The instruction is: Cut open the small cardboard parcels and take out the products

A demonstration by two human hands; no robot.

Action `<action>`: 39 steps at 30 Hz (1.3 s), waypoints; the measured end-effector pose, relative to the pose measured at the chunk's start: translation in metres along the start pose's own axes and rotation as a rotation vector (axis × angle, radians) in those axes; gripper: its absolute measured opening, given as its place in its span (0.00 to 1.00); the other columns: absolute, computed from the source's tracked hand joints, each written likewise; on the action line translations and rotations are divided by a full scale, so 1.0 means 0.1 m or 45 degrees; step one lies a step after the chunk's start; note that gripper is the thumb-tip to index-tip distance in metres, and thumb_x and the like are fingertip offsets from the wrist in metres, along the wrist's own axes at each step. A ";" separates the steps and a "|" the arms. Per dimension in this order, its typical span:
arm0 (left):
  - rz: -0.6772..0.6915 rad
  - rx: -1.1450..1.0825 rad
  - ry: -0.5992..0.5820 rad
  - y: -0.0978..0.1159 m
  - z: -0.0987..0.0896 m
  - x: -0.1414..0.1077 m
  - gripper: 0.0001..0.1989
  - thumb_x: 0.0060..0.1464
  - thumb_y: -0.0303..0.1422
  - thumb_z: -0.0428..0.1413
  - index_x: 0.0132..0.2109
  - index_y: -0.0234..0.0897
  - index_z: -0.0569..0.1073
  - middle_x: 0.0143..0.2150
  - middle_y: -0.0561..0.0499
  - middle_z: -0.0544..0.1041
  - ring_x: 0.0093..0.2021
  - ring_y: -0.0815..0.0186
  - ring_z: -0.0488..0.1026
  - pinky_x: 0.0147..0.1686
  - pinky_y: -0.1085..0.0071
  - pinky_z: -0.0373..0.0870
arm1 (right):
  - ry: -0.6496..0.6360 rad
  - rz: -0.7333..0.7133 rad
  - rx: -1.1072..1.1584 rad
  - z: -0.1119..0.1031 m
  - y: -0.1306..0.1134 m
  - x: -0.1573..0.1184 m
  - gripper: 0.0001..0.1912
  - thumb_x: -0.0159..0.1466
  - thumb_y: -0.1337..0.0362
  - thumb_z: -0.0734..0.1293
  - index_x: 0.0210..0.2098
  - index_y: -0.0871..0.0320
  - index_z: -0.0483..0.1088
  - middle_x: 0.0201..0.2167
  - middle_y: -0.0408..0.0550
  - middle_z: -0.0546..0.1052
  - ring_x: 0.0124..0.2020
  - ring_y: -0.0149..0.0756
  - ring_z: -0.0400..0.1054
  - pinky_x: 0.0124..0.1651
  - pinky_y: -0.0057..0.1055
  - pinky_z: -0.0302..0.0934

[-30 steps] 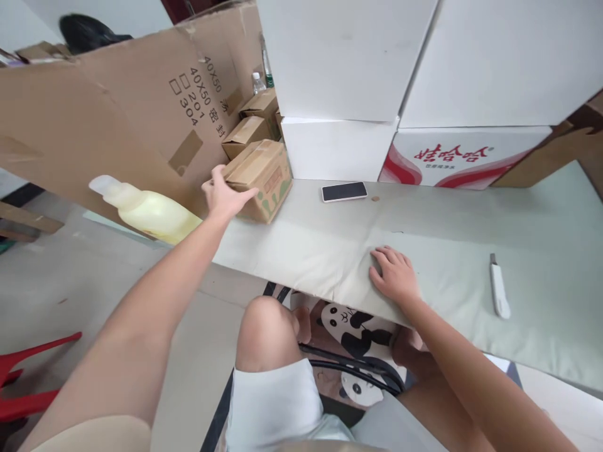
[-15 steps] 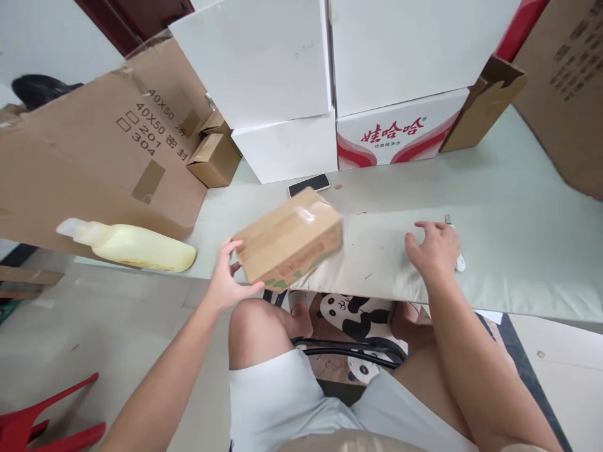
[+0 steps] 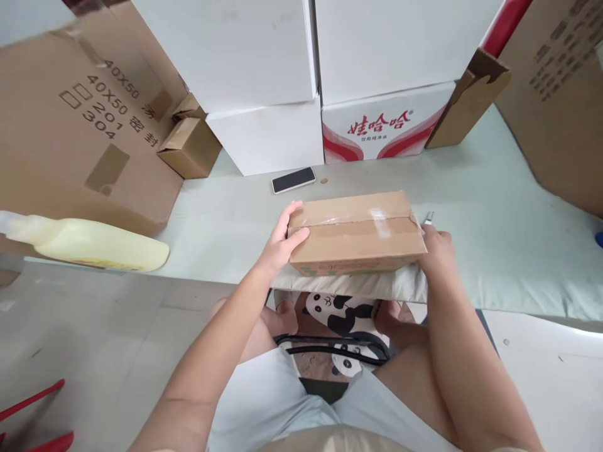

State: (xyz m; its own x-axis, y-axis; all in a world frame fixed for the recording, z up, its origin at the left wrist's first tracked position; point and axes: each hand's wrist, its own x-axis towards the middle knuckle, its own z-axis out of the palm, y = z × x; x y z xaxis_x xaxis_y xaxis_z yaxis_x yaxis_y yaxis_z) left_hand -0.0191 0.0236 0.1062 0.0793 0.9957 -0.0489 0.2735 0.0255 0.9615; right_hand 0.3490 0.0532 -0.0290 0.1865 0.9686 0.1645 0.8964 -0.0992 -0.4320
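A taped brown cardboard box (image 3: 353,242) with green print on its front side lies at the front of the table. My left hand (image 3: 281,243) grips its left end, with the thumb on top and the fingers round the far corner. My right hand (image 3: 437,251) is curled beside the box's right end, its fingertips partly hidden. From it sticks out the metal tip of what looks like a small white utility knife (image 3: 428,218); the hand covers most of the handle.
A phone-like black slab (image 3: 294,180) lies behind the box. White cartons (image 3: 268,138) are stacked at the back. A yellowish bottle (image 3: 98,243) lies at the left front edge by a large brown carton (image 3: 113,169). Another large carton (image 3: 560,125) stands at the right.
The box has swung rightward and levelled out in my left hand, its right end now at my right hand. My right hand has closed over the knife, whose tip has turned.
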 end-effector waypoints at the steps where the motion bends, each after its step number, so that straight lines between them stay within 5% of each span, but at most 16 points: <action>1: -0.044 -0.025 0.019 0.01 0.03 -0.01 0.36 0.54 0.47 0.58 0.69 0.51 0.61 0.77 0.49 0.56 0.73 0.49 0.60 0.68 0.53 0.65 | -0.005 0.075 0.027 -0.03 -0.04 0.02 0.30 0.58 0.61 0.64 0.59 0.64 0.72 0.40 0.65 0.75 0.42 0.53 0.72 0.43 0.45 0.66; 4: -0.124 -0.144 0.064 0.04 0.08 -0.04 0.34 0.50 0.43 0.59 0.65 0.51 0.66 0.77 0.52 0.56 0.74 0.49 0.60 0.68 0.55 0.66 | -0.034 0.306 0.263 -0.13 -0.23 0.07 0.33 0.56 0.58 0.67 0.59 0.61 0.72 0.37 0.60 0.76 0.38 0.50 0.72 0.43 0.46 0.66; 8: -0.177 -0.312 0.118 0.06 0.12 -0.06 0.32 0.45 0.40 0.60 0.60 0.50 0.69 0.76 0.55 0.58 0.70 0.49 0.65 0.63 0.56 0.71 | -0.016 0.543 1.001 -0.32 -0.52 0.14 0.34 0.52 0.60 0.67 0.59 0.56 0.68 0.40 0.52 0.77 0.32 0.39 0.70 0.38 0.39 0.67; 12: -0.183 -0.382 0.120 0.03 0.14 -0.04 0.32 0.44 0.38 0.60 0.60 0.48 0.68 0.66 0.51 0.70 0.60 0.52 0.74 0.55 0.58 0.76 | 0.227 0.410 1.876 -0.64 -0.76 0.17 0.29 0.50 0.64 0.63 0.52 0.50 0.68 0.40 0.44 0.75 0.35 0.35 0.72 0.41 0.37 0.70; 14: -0.185 -0.353 0.110 0.05 0.13 -0.04 0.32 0.45 0.38 0.58 0.60 0.48 0.67 0.62 0.50 0.73 0.57 0.52 0.75 0.53 0.56 0.77 | 0.335 0.283 2.097 -0.81 -0.86 0.14 0.24 0.49 0.65 0.64 0.47 0.48 0.71 0.35 0.42 0.74 0.34 0.33 0.72 0.40 0.35 0.70; 18: -0.144 0.051 0.162 0.26 0.11 -0.05 0.26 0.49 0.35 0.56 0.58 0.48 0.70 0.70 0.49 0.66 0.69 0.47 0.65 0.65 0.48 0.68 | 0.466 0.177 2.097 -1.07 -1.06 0.01 0.10 0.54 0.65 0.67 0.37 0.51 0.72 0.20 0.36 0.68 0.20 0.30 0.63 0.26 0.30 0.63; 22: 0.227 0.749 0.248 0.63 0.23 0.01 0.26 0.54 0.32 0.58 0.61 0.47 0.71 0.77 0.48 0.54 0.77 0.46 0.49 0.74 0.45 0.49 | 0.431 0.019 1.975 -1.22 -1.25 -0.13 0.06 0.59 0.59 0.67 0.30 0.54 0.71 0.15 0.37 0.66 0.15 0.28 0.59 0.20 0.28 0.56; 29: 0.353 1.142 -0.008 0.71 0.56 0.16 0.22 0.59 0.37 0.55 0.61 0.47 0.73 0.63 0.44 0.74 0.66 0.45 0.67 0.71 0.43 0.53 | 0.198 0.039 1.678 -1.33 -1.33 -0.29 0.11 0.64 0.55 0.70 0.39 0.56 0.75 0.22 0.40 0.73 0.20 0.28 0.67 0.24 0.27 0.62; 36: 0.401 1.205 -0.029 0.65 0.52 0.15 0.27 0.54 0.33 0.55 0.61 0.50 0.73 0.62 0.48 0.75 0.62 0.46 0.69 0.68 0.47 0.57 | -0.065 -0.166 1.758 -1.30 -1.31 -0.30 0.21 0.66 0.45 0.67 0.47 0.55 0.73 0.30 0.43 0.76 0.28 0.30 0.71 0.29 0.28 0.66; 39: 0.427 1.255 -0.102 0.67 0.48 0.21 0.27 0.56 0.33 0.53 0.63 0.47 0.73 0.64 0.47 0.74 0.64 0.47 0.69 0.68 0.46 0.58 | -0.067 -0.187 1.818 -1.30 -1.32 -0.31 0.18 0.66 0.48 0.68 0.46 0.54 0.70 0.31 0.42 0.75 0.28 0.30 0.70 0.29 0.28 0.64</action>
State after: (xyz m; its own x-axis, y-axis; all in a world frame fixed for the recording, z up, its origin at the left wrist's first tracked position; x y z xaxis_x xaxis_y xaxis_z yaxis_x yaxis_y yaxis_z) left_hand 0.0467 0.0420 0.1567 0.3496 0.9282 0.1274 0.8838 -0.3719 0.2839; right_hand 0.2771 0.0061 0.1387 0.0861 0.9601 0.2661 -0.2631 0.2795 -0.9234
